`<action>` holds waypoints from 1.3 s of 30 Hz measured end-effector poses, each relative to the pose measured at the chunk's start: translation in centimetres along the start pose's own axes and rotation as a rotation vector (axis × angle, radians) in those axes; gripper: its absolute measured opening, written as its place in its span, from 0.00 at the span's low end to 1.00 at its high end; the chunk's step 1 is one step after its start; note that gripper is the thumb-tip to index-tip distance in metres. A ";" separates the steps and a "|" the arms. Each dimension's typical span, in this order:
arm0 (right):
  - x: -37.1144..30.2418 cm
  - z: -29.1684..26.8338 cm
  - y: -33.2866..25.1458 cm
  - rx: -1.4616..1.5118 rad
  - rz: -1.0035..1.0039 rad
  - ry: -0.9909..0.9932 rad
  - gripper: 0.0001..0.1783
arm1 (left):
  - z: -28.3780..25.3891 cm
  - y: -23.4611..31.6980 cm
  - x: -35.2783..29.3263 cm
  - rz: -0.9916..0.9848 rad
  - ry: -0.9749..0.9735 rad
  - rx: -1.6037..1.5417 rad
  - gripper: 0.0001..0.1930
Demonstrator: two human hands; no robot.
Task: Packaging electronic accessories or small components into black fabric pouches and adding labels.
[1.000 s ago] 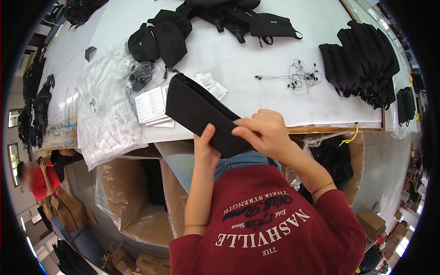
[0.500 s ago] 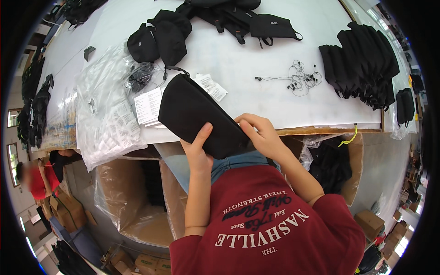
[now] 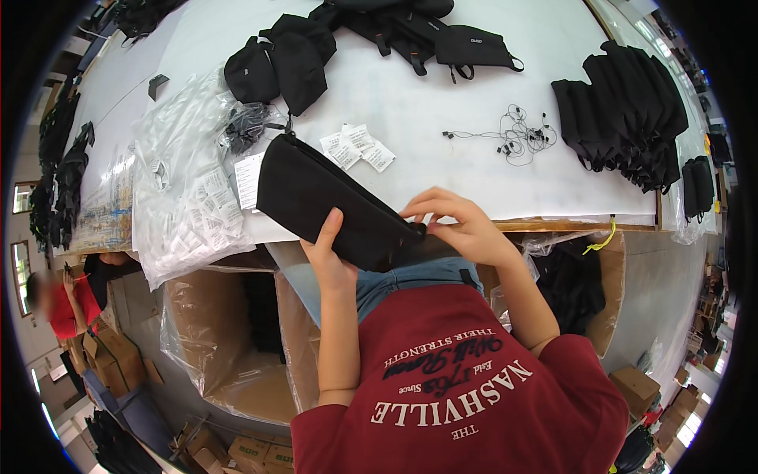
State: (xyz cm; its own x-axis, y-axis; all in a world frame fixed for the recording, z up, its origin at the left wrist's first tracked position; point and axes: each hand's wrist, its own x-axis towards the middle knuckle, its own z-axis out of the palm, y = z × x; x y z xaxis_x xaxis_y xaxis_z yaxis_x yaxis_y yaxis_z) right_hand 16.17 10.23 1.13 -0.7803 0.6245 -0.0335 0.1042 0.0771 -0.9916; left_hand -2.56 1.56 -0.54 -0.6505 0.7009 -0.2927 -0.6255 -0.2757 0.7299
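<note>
Item 1: blk flat oblong fabric pouch (image 3: 316, 193), qty 1. Location: in L grip, slanting up & left from it, above near edge of white smooth-topped counter (image 3: 442, 178). Long zip edge faces away from L grip.

L grip (image 3: 325, 251): grasping pouch by its lower edge; thumb flat on top face, other fingers mostly hidden beneath.

R grip (image 3: 454, 225): fingertips at pouch's R end, fingers bent; can't tell if pinched on fabric or zip.

Beyond pouch from L grip: wht printed paper labels (image 3: 359, 148), loose, overlapping.

L of L grip: wht printed paper sheets (image 3: 247, 186), partly behind pouch; then clear crinkled plastic bag (image 3: 185, 209) w/ small wht labels.

Far L of L grip: blk cord bundle in clear wrap (image 3: 246, 126); past it, blk rounded fabric bags (image 3: 296, 67).

Up & R of R grip: thin blk cords, tangled (image 3: 517, 138); farther R, blk folded fabric pieces (image 3: 624, 110), stacked.

R of R grip, at counter edge: yellow-green narrow strap (image 3: 604, 237), hanging.

Below & L of L grip: brown cardboard box (image 3: 209, 308), clear plastic liner.
</note>
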 end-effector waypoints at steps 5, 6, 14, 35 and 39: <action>0.6 -0.7 -1.1 -0.052 -0.080 0.126 0.19 | 0.5 0.4 -1.2 -0.199 -0.173 0.129 0.25; 1.0 -0.5 -1.3 0.067 -0.064 0.172 0.18 | 0.6 0.3 -1.4 -0.263 -0.263 0.149 0.24; 2.1 0.5 -2.0 0.068 -0.210 0.598 0.12 | 1.5 -0.4 -2.2 -0.516 -0.410 0.225 0.20; -0.4 1.6 -3.8 -0.122 -0.046 -0.015 0.07 | -1.2 -1.2 1.0 -0.549 -0.060 -0.207 0.13; -0.6 1.2 -4.6 -0.238 -0.027 -0.037 0.10 | -1.1 -0.9 1.3 -0.540 -0.132 -0.193 0.15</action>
State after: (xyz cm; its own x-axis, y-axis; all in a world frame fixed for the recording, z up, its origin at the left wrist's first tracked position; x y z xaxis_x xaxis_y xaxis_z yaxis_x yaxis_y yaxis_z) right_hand 15.46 8.57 5.60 -0.8066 0.5909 -0.0160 0.2219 0.2776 -0.9347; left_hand -3.30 1.98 -2.22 -0.1663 0.8480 -0.5032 -0.9284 0.0373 0.3697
